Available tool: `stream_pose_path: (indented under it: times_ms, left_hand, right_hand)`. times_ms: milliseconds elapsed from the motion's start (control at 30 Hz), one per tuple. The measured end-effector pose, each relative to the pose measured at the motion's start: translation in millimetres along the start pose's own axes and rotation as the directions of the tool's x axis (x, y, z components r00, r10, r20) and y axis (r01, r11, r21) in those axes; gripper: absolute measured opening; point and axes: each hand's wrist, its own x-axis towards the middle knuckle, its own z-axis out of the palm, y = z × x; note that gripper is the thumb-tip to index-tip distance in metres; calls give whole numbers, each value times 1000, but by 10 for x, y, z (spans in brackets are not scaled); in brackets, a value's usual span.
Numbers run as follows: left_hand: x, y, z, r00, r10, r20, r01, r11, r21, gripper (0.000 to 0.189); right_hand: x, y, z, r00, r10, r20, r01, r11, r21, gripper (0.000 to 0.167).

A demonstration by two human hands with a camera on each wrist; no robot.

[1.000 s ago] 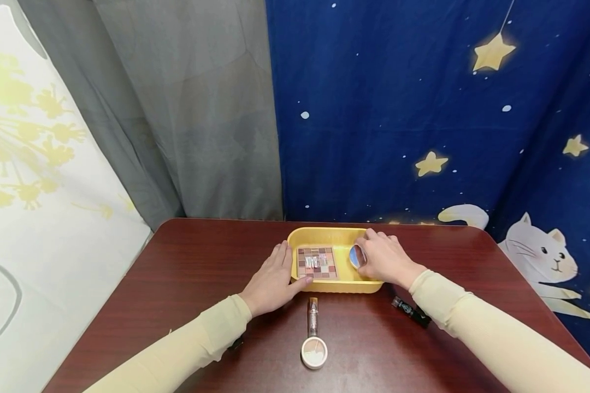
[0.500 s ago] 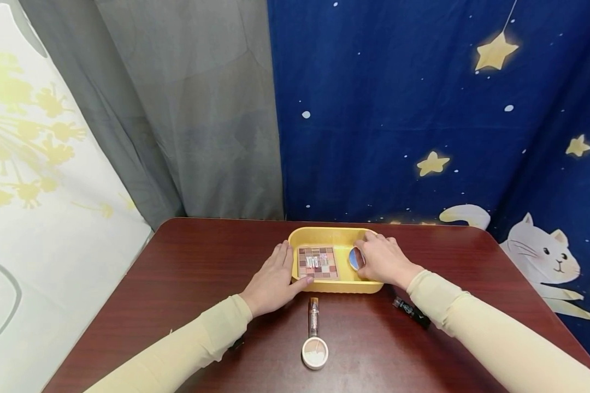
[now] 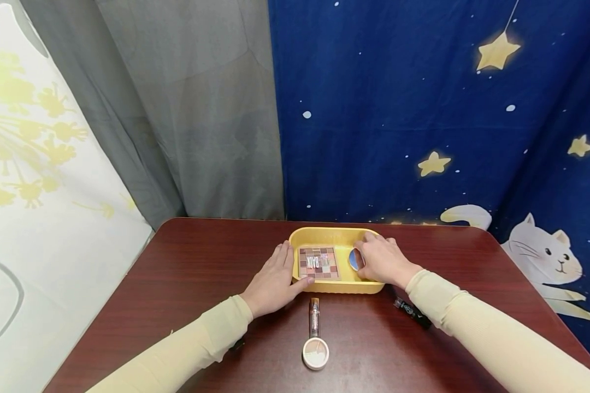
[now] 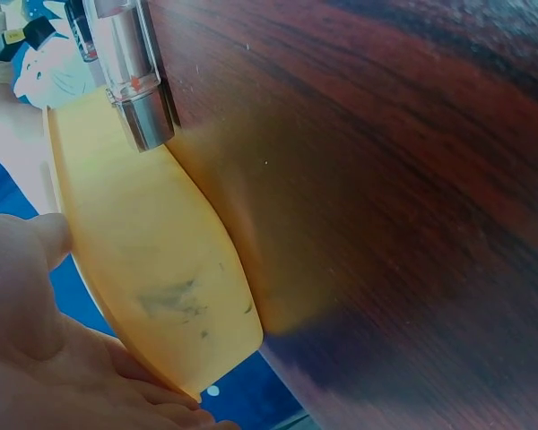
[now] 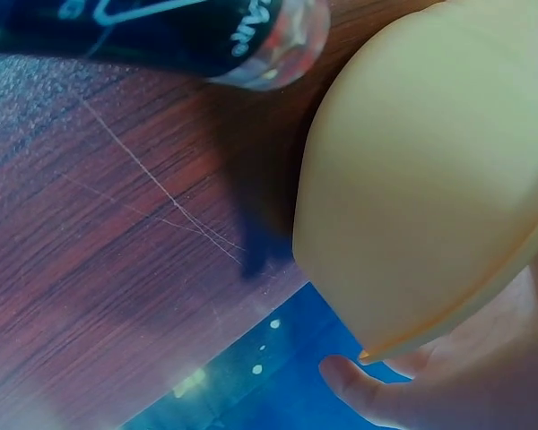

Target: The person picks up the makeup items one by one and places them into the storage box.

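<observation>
A yellow tray (image 3: 319, 287) sits near the table's far edge. My left hand (image 3: 273, 286) rests along its left end, fingers straight against the outside and thumb over the front rim. In the tray's left half lies an eyeshadow palette (image 3: 318, 263) with a grid of brown and pink squares. Reaching into the right end, my right hand (image 3: 385, 260) pinches a round compact (image 3: 355, 260) with a shiny blue-and-brown, mirror-like face. The compact stands tilted close to the tray floor. In the right wrist view the tray wall (image 5: 421, 179) hides it.
A clear-and-brown cosmetic tube (image 3: 314, 317) lies in front of the tray, with a round white-rimmed powder pot (image 3: 316, 353) at its near end. To the right, a black tube (image 3: 413, 313) lies beside my right wrist. My left sleeve partly hides a small dark object (image 3: 237, 344).
</observation>
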Motion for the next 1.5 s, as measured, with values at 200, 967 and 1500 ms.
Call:
stream_pose_path:
  times_ms: [200, 967, 1500]
  left_hand:
    - [-2, 13, -6, 1000, -7, 5, 7, 1000, -4, 98]
    - [-12, 5, -3, 1000, 1, 1, -1, 1000, 1, 97]
    - [-12, 9, -3, 1000, 5, 6, -5, 1000, 9, 97]
  right_hand:
    - [0, 4, 7, 1000, -6, 0, 6, 1000, -4, 46]
    - [3, -36, 3, 996, 9, 86, -10, 1000, 6, 63]
    - [23, -52, 35, 999, 0, 37, 0, 1000, 9, 31]
